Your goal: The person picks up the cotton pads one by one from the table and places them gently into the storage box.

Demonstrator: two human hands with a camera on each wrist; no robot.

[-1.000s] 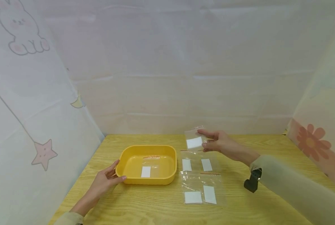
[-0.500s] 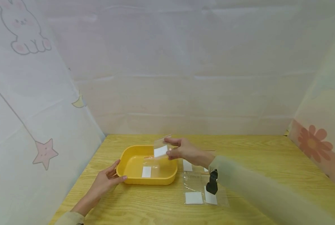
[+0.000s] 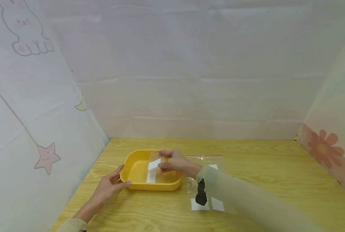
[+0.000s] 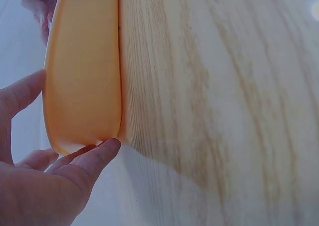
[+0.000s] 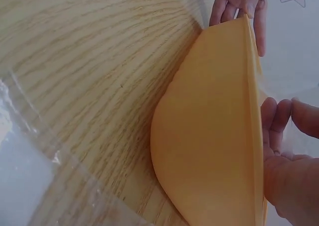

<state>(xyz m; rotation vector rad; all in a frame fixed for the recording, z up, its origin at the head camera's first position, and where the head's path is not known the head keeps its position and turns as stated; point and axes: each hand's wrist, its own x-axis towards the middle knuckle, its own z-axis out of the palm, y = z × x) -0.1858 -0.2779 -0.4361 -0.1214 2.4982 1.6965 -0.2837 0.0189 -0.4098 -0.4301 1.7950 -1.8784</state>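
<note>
My left hand (image 3: pixel 106 187) holds the left end of a yellow plastic tray (image 3: pixel 166 186), thumb at the near rim and fingers at the end wall. My right hand (image 3: pixel 176 161) pinches a small clear zip-lock bag (image 3: pixel 154 165) with a white card in it, low over the tray. Under it, a second zip-lock bag with a white card (image 3: pixel 151 177) lies on the tray floor, partly covered in the head view. In the right wrist view the tray wall (image 5: pixel 209 121) hides part of the right fingers (image 5: pixel 279 116).
Several more zip-lock bags (image 3: pixel 200 204) with white cards lie on the wood-grain table (image 3: pixel 265 167) right of the tray, partly hidden by the right sleeve (image 3: pixel 233 190) and black watch (image 3: pixel 201 193). Pale printed cloth (image 3: pixel 204 96) hangs behind and at both sides.
My right hand has carried the pinched zip-lock bag leftward from above the bags on the table, then down into the tray. My left hand has stayed at the tray's left end.
</note>
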